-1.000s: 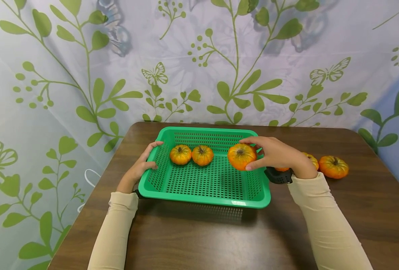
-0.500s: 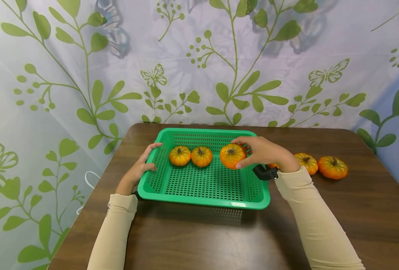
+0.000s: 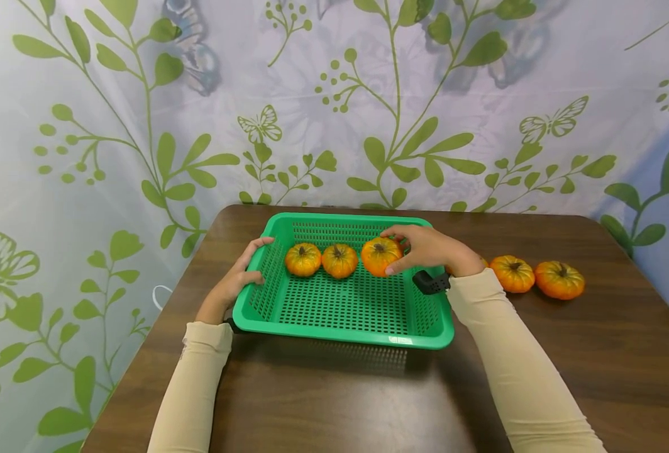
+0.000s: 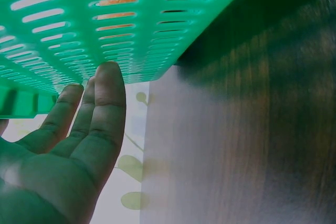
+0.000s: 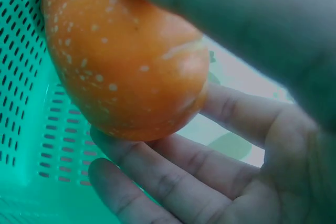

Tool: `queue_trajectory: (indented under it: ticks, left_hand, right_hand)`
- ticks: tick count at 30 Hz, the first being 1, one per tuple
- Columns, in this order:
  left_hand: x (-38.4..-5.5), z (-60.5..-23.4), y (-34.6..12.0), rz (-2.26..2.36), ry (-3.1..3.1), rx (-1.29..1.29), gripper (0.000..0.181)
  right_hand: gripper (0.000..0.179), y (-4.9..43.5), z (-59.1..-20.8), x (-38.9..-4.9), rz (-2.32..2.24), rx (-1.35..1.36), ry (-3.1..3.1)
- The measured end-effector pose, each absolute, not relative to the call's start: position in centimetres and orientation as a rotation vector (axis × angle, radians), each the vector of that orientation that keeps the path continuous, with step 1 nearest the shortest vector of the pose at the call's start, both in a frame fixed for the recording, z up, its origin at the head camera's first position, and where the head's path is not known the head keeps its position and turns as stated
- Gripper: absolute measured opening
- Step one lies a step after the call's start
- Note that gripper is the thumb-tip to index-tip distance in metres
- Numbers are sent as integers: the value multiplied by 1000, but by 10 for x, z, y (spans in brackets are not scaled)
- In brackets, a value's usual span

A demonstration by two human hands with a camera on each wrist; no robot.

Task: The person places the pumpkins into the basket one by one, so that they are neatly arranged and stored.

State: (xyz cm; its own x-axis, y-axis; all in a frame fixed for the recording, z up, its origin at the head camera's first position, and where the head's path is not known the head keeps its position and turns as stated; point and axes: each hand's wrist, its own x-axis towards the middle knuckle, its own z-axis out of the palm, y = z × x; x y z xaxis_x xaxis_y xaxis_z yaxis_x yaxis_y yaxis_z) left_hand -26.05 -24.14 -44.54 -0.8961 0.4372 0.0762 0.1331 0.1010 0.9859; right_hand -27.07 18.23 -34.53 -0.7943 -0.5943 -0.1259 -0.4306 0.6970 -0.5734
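Note:
A small orange pumpkin [image 3: 381,256] is in my right hand [image 3: 427,246], pinched between thumb and fingers inside the right half of the green plastic basket [image 3: 334,336]. In the right wrist view the thumb lies across the speckled pumpkin [image 5: 126,66], with fingers curled round its far side. Two more pumpkins, a left one [image 3: 303,260] and a middle one [image 3: 339,260], sit side by side on the basket floor. My left hand [image 3: 235,283] grips the basket's left rim, thumb hooked over it. Seen from the left wrist, its fingers [image 4: 108,93] lie against the outer slotted wall.
On the brown wooden table [image 3: 612,365], right of the basket, lie two pumpkins, a nearer one [image 3: 512,274] and an outer one [image 3: 559,280]; another is mostly hidden behind my right wrist. A leaf-patterned cloth [image 3: 312,94] hangs behind the table.
My right hand has carried its pumpkin leftward inside the basket, close beside the middle pumpkin. Pumpkins on the right table have come more into view. My left hand has stayed on the rim.

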Motion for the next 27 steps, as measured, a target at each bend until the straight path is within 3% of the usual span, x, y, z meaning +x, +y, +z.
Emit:
queue_trajectory:
  ticks: [27]
  left_hand:
    - [-261, -445, -243, 1879, 2153, 581, 89]
  right_hand:
    - [82, 158, -357, -292, -624, -512, 2582]
